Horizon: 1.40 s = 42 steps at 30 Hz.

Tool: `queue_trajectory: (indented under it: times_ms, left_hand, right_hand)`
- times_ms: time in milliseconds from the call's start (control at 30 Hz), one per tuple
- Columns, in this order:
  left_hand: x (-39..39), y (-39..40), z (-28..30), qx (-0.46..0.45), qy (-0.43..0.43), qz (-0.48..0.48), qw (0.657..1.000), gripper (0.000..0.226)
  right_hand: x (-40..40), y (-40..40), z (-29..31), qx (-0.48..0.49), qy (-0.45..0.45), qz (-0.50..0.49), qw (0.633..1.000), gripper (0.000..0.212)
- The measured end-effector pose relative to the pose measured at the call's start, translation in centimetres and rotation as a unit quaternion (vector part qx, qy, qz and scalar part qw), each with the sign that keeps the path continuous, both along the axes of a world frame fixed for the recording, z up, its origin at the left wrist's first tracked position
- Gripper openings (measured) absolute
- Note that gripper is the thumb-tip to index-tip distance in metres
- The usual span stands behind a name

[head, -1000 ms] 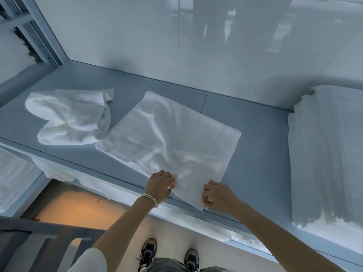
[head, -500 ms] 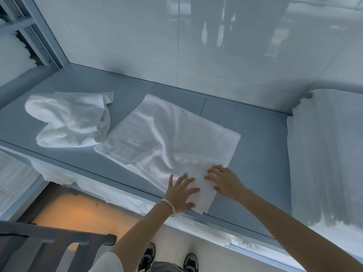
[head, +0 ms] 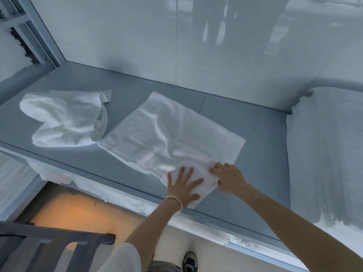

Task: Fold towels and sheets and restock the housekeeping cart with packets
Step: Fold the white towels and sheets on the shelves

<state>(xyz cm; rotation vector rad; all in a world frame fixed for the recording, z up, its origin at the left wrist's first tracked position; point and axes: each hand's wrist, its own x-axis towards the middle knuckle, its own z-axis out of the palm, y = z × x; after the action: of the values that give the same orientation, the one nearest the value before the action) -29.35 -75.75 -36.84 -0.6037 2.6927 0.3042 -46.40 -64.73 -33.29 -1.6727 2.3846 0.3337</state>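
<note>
- Towel (head: 169, 134) lies folded flat mid-shelf (head: 245, 138), its near corner at the front edge
- I see my left hand (head: 183, 186) spread flat, pressing that corner
- My right hand (head: 228, 177) rests just beside it, fingers relaxed on the cloth
- Crumpled towel (head: 66, 116) sits left; stack (head: 326, 154) right

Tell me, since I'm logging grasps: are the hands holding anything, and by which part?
Nothing is gripped. The left hand presses flat on the near corner of the white folded towel; the right hand rests on that corner's edge.
</note>
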Motion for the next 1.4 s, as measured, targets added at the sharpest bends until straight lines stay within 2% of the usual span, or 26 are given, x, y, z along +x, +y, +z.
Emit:
queue_trajectory:
  times_ms: [100, 167, 233, 267, 300, 367, 433, 500, 600, 700, 833, 867, 933, 967, 1033, 1067, 1133, 1200, 1267, 1400]
  left_hand:
    - [2.1, -3.9, 0.7, 0.004, -0.024, -0.101, 0.995, 0.066]
    - [4.0, -6.4, 1.6, 0.012, -0.049, -0.130, 0.990, 0.065]
    - [5.7, -8.4, 2.9, 0.025, -0.075, -0.108, 0.991, 0.057]
    - [6.2, -9.1, 3.5, 0.031, -0.088, -0.082, 0.992, 0.050]
    - [6.4, -9.4, 4.0, 0.036, -0.094, -0.053, 0.994, 0.041]
    - [6.4, -9.3, 4.3, 0.038, -0.072, -0.003, 0.997, 0.033]
    - [6.4, -8.5, 3.4, 0.006, -0.030, 0.025, 0.999, 0.042]
    - [6.5, -7.4, 2.1, 0.004, -0.008, 0.064, 0.998, 0.056]
    - [6.7, -6.1, 1.2, 0.031, -0.016, 0.096, 0.995, 0.071]
    - [6.5, -6.0, 1.4, 0.045, -0.026, 0.103, 0.993, 0.073]
    - [6.5, -6.2, 1.5, 0.045, -0.028, 0.104, 0.993, 0.076]
    - [6.5, -6.2, 1.5, 0.044, -0.029, 0.102, 0.993, 0.078]
    - [6.5, -6.1, 1.4, 0.045, -0.035, 0.099, 0.993, 0.084]
    - [6.5, -6.1, 1.3, 0.047, -0.038, 0.099, 0.993, 0.086]
    - [6.3, -6.1, 1.4, 0.050, -0.039, 0.103, 0.993, 0.086]
    - [6.2, -6.2, 1.4, 0.053, -0.037, 0.108, 0.992, 0.083]
    - [5.9, -6.1, 1.6, 0.063, -0.024, 0.129, 0.989, 0.068]
    - [5.6, -5.8, 1.7, 0.058, -0.007, 0.153, 0.986, 0.051]
    - [5.5, -5.5, 1.5, 0.041, 0.002, 0.165, 0.985, 0.044]
    - [5.5, -5.2, 1.3, 0.025, -0.004, 0.156, 0.987, 0.050]
  right_hand:
    - [2.4, 0.6, 0.3, 0.018, -0.049, 0.030, 0.998, 0.045]
    - [3.5, 0.6, 0.7, 0.016, -0.177, 0.012, 0.984, 0.037]
    - [3.7, 0.1, 1.3, -0.039, -0.294, -0.075, 0.952, 0.025]
    - [3.2, -0.2, 1.5, -0.090, -0.290, -0.119, 0.945, 0.020]
    - [2.5, -0.6, 1.4, -0.131, -0.240, -0.144, 0.951, 0.018]
    - [1.3, -0.9, 1.0, -0.133, -0.133, -0.144, 0.971, 0.020]
    - [0.8, -1.3, 0.5, -0.042, -0.070, -0.108, 0.991, 0.026]
    - [0.7, -1.8, -0.2, 0.003, -0.045, -0.099, 0.994, 0.027]
    - [1.1, -2.2, -0.6, -0.021, 0.009, -0.049, 0.999, 0.020]
    - [0.1, -2.2, -1.2, -0.023, 0.041, 0.005, 0.999, 0.041]
    - [-1.5, -1.4, 0.5, -0.028, 0.120, 0.033, 0.992, 0.039]
    - [-2.3, -1.0, 0.7, -0.002, 0.130, 0.013, 0.991, 0.037]
    - [-3.4, -0.3, 0.7, 0.006, 0.100, -0.023, 0.995, 0.040]
    - [-3.6, 0.0, 0.5, -0.026, 0.088, -0.024, 0.996, 0.042]
    - [-3.1, -0.3, 1.1, -0.022, 0.057, -0.003, 0.998, 0.030]
    - [-2.8, -0.7, 0.8, -0.031, 0.034, 0.010, 0.999, 0.023]
    - [-1.3, -1.8, 0.9, -0.031, -0.003, 0.010, 0.999, 0.022]
    - [-0.1, -2.4, 0.4, -0.021, 0.009, -0.005, 1.000, 0.024]
    - [0.3, -2.9, -0.1, -0.019, -0.009, -0.018, 1.000, 0.020]
    - [-0.7, -3.5, 0.5, 0.037, 0.027, 0.023, 0.999, 0.022]
